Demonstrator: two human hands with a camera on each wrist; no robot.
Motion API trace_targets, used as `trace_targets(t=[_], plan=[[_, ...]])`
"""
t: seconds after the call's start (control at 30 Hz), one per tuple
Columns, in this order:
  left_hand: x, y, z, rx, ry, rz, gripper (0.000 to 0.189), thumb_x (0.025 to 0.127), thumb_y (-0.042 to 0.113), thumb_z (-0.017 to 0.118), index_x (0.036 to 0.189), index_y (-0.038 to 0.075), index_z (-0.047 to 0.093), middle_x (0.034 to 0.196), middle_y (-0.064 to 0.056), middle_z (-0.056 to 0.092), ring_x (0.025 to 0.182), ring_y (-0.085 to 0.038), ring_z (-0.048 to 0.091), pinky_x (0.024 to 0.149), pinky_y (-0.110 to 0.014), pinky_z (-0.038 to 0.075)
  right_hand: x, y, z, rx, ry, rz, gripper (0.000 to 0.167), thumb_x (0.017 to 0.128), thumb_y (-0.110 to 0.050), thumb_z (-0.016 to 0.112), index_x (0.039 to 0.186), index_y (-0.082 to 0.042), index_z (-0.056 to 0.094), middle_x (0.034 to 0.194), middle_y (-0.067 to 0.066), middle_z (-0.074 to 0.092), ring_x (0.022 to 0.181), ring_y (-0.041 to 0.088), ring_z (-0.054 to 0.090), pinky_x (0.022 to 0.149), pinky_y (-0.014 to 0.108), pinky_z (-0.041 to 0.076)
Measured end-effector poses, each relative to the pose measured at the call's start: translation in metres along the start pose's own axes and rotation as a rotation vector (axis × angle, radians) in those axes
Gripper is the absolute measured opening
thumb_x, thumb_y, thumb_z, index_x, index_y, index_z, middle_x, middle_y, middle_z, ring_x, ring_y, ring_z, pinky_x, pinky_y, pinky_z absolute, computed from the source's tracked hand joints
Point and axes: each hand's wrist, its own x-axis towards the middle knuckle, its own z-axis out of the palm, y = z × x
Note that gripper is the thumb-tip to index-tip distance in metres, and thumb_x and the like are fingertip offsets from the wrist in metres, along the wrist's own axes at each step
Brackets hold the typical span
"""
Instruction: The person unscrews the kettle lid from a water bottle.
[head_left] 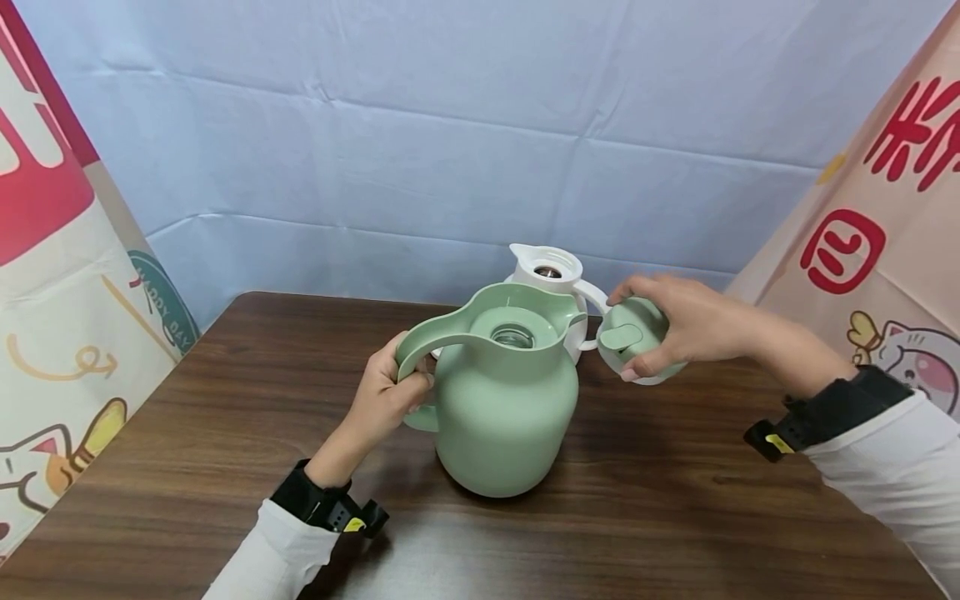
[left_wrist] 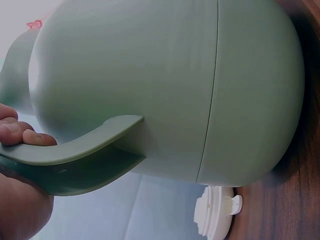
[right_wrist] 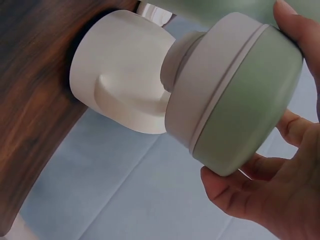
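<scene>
A green thermos jug stands on the table with its top uncovered, so the round mouth shows. My left hand grips its handle; in the left wrist view the fingers curl over that handle. To the right of the jug, my right hand holds a green lid by its rim, raised in the air. The right wrist view shows the lid tipped sideways, its pale underside and narrower plug facing the white jug.
Behind the green jug stands a white thermos jug, also without a lid, partly hidden. A white lid lies on the table behind the green jug. Blue cloth hangs at the back, printed cloths at both sides.
</scene>
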Motion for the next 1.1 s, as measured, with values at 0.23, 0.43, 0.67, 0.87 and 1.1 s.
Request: trace_targets(t=[0.23,0.43,0.67,0.87,1.1], plan=[[0.000,0.000,0.000,-0.005,0.001,0.000,0.019,0.084,-0.013,0.039,0.089,0.005,0.044,0.053,-0.003,0.035,0.041,-0.014,0.031,0.040,-0.031,0.030,0.001,0.005,0.014,0.008,-0.029,0.025,0.072,0.058,-0.047,0.084,0.115,-0.016,0.052,0.093,0.006,0.053,0.081,0.022,0.049,0.062,0.033,0.041],[0.000,0.000,0.001,-0.004,0.004,-0.007,0.020,0.084,-0.014,0.039,0.089,0.004,0.045,0.053,-0.003,0.035,0.041,-0.015,0.031,0.040,-0.031,0.030,0.000,0.009,0.025,0.015,-0.031,0.009,0.070,0.058,-0.047,0.084,0.112,-0.017,0.053,0.091,0.005,0.053,0.080,0.021,0.049,0.063,0.034,0.040],[0.000,0.001,0.001,0.001,0.009,-0.007,0.009,0.084,-0.012,0.041,0.087,-0.004,0.041,0.053,-0.003,0.035,0.041,-0.016,0.032,0.041,-0.032,0.030,0.001,0.013,0.037,0.028,-0.046,0.004,0.071,0.057,-0.049,0.083,0.113,-0.015,0.054,0.092,0.005,0.053,0.082,0.023,0.049,0.064,0.035,0.039],[0.001,0.001,0.001,-0.002,0.012,-0.003,0.012,0.084,-0.013,0.041,0.086,-0.001,0.042,0.053,-0.003,0.035,0.041,-0.016,0.032,0.040,-0.031,0.031,0.001,0.017,0.050,0.035,-0.079,0.037,0.071,0.057,-0.049,0.083,0.113,-0.016,0.053,0.091,0.005,0.052,0.083,0.024,0.048,0.064,0.036,0.039],[0.000,0.002,0.001,-0.002,0.010,-0.005,0.008,0.084,-0.013,0.040,0.086,-0.005,0.041,0.053,-0.004,0.035,0.041,-0.015,0.032,0.040,-0.031,0.030,-0.001,0.020,0.067,0.057,-0.145,0.083,0.075,0.056,-0.049,0.084,0.114,-0.015,0.052,0.092,0.007,0.049,0.086,0.028,0.046,0.065,0.037,0.040]])
